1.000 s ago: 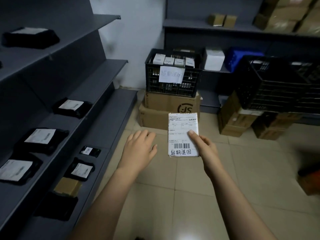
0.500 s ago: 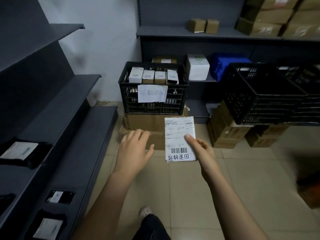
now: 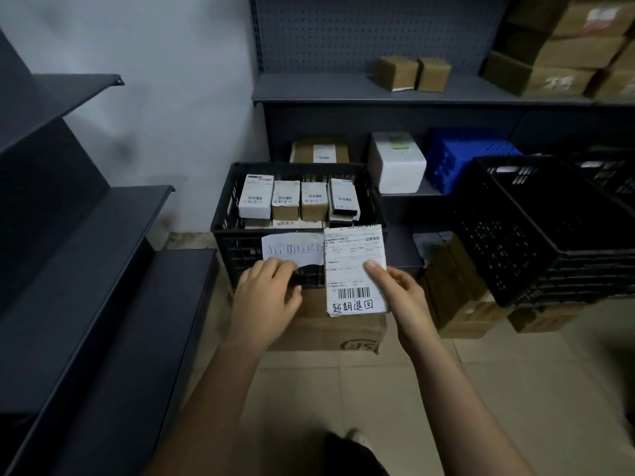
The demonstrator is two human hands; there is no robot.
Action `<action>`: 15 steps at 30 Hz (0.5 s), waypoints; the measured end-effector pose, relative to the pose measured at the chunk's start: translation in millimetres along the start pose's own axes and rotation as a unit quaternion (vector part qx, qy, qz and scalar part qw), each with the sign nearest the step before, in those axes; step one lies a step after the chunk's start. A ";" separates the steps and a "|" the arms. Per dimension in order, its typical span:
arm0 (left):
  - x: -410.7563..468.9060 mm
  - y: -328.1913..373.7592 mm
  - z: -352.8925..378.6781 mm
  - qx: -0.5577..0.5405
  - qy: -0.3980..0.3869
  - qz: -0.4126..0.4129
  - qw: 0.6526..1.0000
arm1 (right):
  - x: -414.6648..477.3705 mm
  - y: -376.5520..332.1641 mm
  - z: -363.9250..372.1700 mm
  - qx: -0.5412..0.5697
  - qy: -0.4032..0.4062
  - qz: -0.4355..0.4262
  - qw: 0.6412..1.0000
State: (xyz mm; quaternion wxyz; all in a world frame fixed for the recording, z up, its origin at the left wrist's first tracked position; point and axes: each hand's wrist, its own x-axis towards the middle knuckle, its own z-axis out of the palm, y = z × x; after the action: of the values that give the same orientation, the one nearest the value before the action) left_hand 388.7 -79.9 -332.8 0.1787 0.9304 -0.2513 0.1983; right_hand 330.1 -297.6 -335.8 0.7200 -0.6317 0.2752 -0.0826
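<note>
Nearest the viewer, at 6 o'clock, a dark knee and the tip of a pale shoe (image 3: 354, 436) show over the tiled floor (image 3: 481, 389). Both forearms reach forward from there. The right hand (image 3: 409, 300) grips a labelled parcel (image 3: 350, 255) from its right side, thumb laid across the label and the other fingers wrapped behind, so the parcel stands upright, barcode and handwriting at its lower end, in front of the right front corner of the black crate (image 3: 223, 231). At 9 o'clock from the parcel, the left hand (image 3: 266, 297) is knuckles-up, fingers bent against the crate's front just under a paper sign (image 3: 292, 249); whether they pinch anything cannot be told. Under both hands sits a cardboard carton (image 3: 330, 333), which bears the crate. Inside the crate, at 12 o'clock from the hands, small labelled boxes (image 3: 256, 201) stand in a row. At 3 o'clock a larger black crate (image 3: 515, 242) rests on brown cartons; at 9 o'clock grey shelving (image 3: 86, 286) runs along the wall. Farther back at 1 o'clock stand a white box (image 3: 397, 163) and a blue crate (image 3: 460, 156), and above them two brown packets (image 3: 412, 73) lie on the rear shelf (image 3: 326, 94).
</note>
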 end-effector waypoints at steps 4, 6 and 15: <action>60.5 -27.0 30.2 0.011 0.015 -0.024 1.000 | 80.9 -17.7 21.7 -0.011 -0.038 0.004 0.999; 91.2 -38.4 43.0 0.006 0.020 -0.047 0.999 | 121.4 -30.6 34.1 -0.015 -0.060 0.002 0.998; 191.1 -69.8 84.6 -0.213 -0.016 -0.220 0.952 | 248.3 -73.6 85.6 -0.092 -0.240 0.014 0.966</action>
State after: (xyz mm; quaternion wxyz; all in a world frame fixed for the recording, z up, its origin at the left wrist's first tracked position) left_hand 601.8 -135.7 -333.9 0.4074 0.9062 -0.0794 0.0808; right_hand 597.1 -353.3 -333.7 0.7046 -0.6929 0.1092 0.1074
